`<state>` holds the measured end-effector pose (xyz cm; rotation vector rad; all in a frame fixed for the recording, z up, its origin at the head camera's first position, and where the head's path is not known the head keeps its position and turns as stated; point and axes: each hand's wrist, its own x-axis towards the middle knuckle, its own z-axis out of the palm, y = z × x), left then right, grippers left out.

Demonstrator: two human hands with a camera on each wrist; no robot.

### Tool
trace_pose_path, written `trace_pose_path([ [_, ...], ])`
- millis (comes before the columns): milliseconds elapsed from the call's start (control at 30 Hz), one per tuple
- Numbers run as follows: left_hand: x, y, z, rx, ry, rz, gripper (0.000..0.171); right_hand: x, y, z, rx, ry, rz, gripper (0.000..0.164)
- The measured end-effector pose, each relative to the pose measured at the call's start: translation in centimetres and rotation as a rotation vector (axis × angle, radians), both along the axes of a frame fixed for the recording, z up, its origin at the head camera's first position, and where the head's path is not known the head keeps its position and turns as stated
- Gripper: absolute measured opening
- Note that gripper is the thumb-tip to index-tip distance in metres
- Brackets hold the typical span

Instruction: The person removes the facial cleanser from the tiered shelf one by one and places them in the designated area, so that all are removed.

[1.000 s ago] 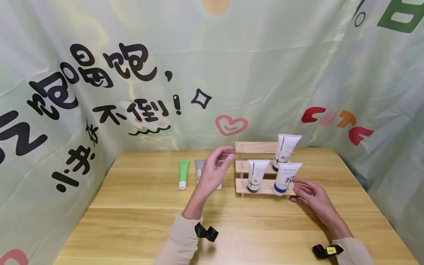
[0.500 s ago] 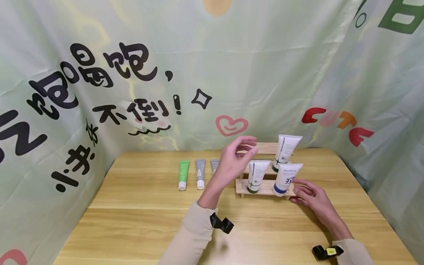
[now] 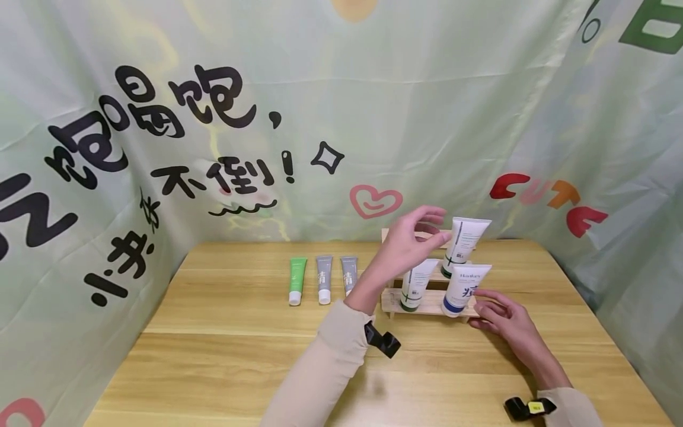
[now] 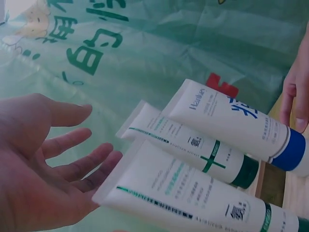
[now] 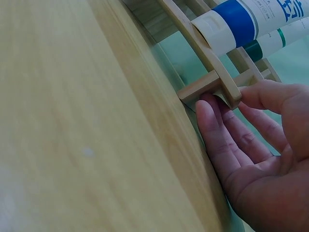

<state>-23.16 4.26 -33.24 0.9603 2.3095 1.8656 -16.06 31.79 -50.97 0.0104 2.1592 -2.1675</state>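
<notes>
A three-step wooden rack (image 3: 427, 303) bears three squeeze tubes standing on their caps. Two white tubes have green caps: one (image 3: 466, 237) stands higher up at the back right, the other (image 3: 416, 286) on the front step at left. A white tube with a blue band (image 3: 464, 286) is at front right. My left hand (image 3: 408, 243) reaches over the rack, fingers spread and loosely bent, thumb close to the back tube. In the left wrist view its palm holds nothing. Low at the rack's right end, my right hand (image 5: 251, 140) pinches the front step's end between thumb and fingers.
Left of the rack, a green tube (image 3: 296, 281) and two grey tubes, one in the middle (image 3: 324, 280) and one (image 3: 349, 274) partly behind my left arm, lie on the wooden table (image 3: 213, 356). A printed curtain (image 3: 299, 101) hangs behind the table and along its sides.
My left hand has moved right, from beside the rack's left end to near the back tube, uncovering the grey tubes. The right hand has stayed at the rack's end.
</notes>
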Motion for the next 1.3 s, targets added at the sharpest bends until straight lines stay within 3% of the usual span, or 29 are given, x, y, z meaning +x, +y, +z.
trace_pose_path([
  [100,-0.2,0.7,0.4,-0.065,-0.001,-0.001,0.041,0.0,0.1,0.0,-0.008,0.0,0.002,0.028],
  [300,-1.0,2.2,0.7,-0.227,0.04,0.065,0.038,0.1,0.2,-0.2,-0.016,0.001,0.004,0.028],
  [633,-2.2,3.4,0.2,-0.36,0.038,0.059,0.034,0.1,0.3,-0.3,0.004,-0.011,-0.01,0.029],
  [1067,-2.9,5.3,0.6,-0.417,0.042,0.119,0.018,0.1,0.3,-0.1,-0.009,-0.006,-0.001,0.029],
  [1300,-3.0,4.5,0.8,-0.354,0.025,0.168,0.016,0.1,0.1,0.0,-0.006,0.0,-0.002,0.03],
])
